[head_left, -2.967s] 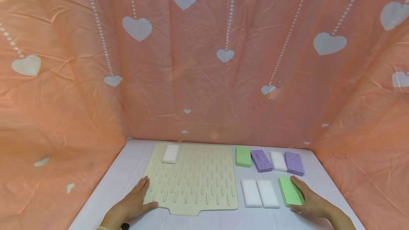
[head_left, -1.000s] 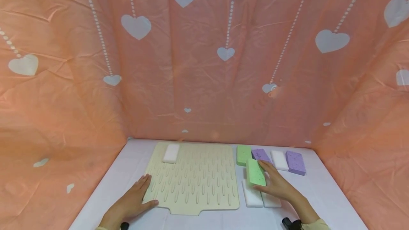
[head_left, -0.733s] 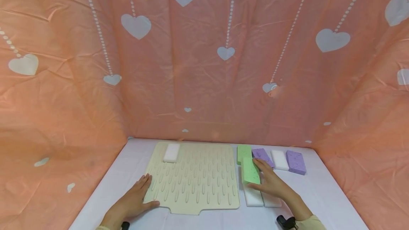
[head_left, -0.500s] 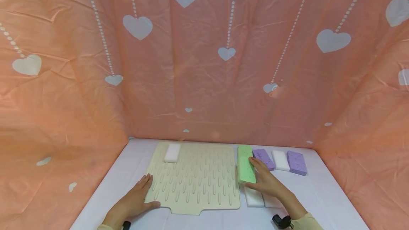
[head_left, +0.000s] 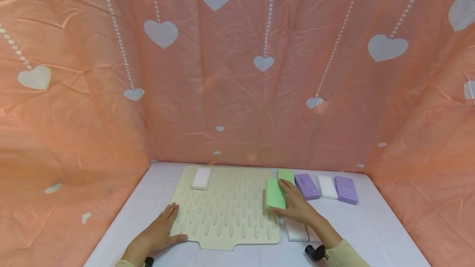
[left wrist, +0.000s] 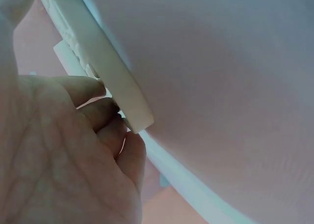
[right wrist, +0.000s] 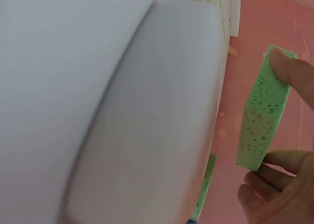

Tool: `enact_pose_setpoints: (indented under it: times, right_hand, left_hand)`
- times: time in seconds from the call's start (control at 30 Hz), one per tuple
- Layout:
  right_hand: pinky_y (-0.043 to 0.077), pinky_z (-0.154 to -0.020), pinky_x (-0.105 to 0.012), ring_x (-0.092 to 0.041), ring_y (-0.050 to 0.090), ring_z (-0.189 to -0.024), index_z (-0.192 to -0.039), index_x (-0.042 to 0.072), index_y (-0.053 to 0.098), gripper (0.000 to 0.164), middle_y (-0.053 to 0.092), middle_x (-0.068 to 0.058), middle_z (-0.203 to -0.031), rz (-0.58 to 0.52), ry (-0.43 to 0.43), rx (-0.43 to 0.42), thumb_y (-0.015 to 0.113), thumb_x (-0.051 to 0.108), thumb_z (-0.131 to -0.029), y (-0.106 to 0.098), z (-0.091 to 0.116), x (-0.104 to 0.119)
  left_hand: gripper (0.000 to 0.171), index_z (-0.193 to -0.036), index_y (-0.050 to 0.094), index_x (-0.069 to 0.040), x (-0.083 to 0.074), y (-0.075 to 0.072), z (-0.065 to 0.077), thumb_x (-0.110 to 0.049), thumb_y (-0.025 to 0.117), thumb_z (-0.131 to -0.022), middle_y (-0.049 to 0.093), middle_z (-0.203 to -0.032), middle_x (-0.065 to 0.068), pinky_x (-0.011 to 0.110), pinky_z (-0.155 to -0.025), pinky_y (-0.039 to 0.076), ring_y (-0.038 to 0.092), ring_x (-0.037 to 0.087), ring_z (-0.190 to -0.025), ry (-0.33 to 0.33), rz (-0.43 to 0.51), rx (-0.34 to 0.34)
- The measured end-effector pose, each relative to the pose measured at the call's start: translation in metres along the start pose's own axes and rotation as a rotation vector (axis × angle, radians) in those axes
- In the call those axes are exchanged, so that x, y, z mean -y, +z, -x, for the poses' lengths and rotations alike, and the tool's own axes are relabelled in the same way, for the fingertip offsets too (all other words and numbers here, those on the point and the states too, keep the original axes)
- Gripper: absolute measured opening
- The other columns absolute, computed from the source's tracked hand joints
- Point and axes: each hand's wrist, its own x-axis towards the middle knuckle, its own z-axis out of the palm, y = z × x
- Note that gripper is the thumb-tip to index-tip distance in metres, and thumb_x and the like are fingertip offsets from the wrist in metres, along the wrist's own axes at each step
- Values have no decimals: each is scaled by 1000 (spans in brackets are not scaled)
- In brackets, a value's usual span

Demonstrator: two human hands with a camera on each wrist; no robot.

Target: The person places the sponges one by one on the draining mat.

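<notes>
- head view, taking the clock's centre as the mat's middle and 12 o'clock as the back drape: a beige, near-rectangular mat with raised oblong ridges [head_left: 222, 217] lies flat on a white tabletop [head_left: 371, 234], its tab at 6 o'clock.
- the right hand [head_left: 298, 208] pinches a light-green, rectangular, porous sponge [head_left: 275, 194] between thumb and fingers, over the mat's edge between 2 and 3 o'clock.
- the left hand [head_left: 157, 230] rests at the mat's edge between 8 and 9 o'clock, fingers extended, gripping nothing; the 2 hands are well apart.
- on the mat at 11 o'clock lies a white, rectangular, smooth-looking block [head_left: 201, 178].
- off the mat at 2 o'clock is a 2nd green sponge [head_left: 286, 173], partly covered by the held one.
- farther out, towards 3 o'clock, come a purple, speckled, rectangular sponge [head_left: 307, 186], a 2nd white block [head_left: 327, 187] and a 2nd purple sponge [head_left: 346, 190].
- between 3 and 4 o'clock lie 2 more white blocks [head_left: 297, 231], partly hidden by the right arm.
- left wrist view: fingertips touch the mat's rim.
- right wrist view: the held sponge, tilted and raised, sits at 3 o'clock in the frame.
- an orange drape with white hearts [head_left: 237, 106] stands behind.
</notes>
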Motion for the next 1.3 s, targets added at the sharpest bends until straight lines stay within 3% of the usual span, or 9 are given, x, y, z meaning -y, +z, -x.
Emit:
enact_pose_setpoints:
  times: [0.8,1.3]
  right_hand:
    - [33,-126,-64,-50,29,-157,-163,-10,32,109,33,-30,-168,-49,31,11,93,36,-85,27,-35,17]
    - [37,-124,-61,-49,36,-153,-159,-15,34,110,38,-33,-164,-23,-25,-18,95,33,-82,42,-59,32]
  left_hand:
    - [119,-162,27,16,-3,-1,-1,-51,88,-84,21,-170,39,71,-125,26,19,58,-158,-15,6,5]
    - [121,-162,26,16,-4,-1,-1,-52,88,-83,20,-170,38,72,-125,24,18,57,-158,-31,16,11]
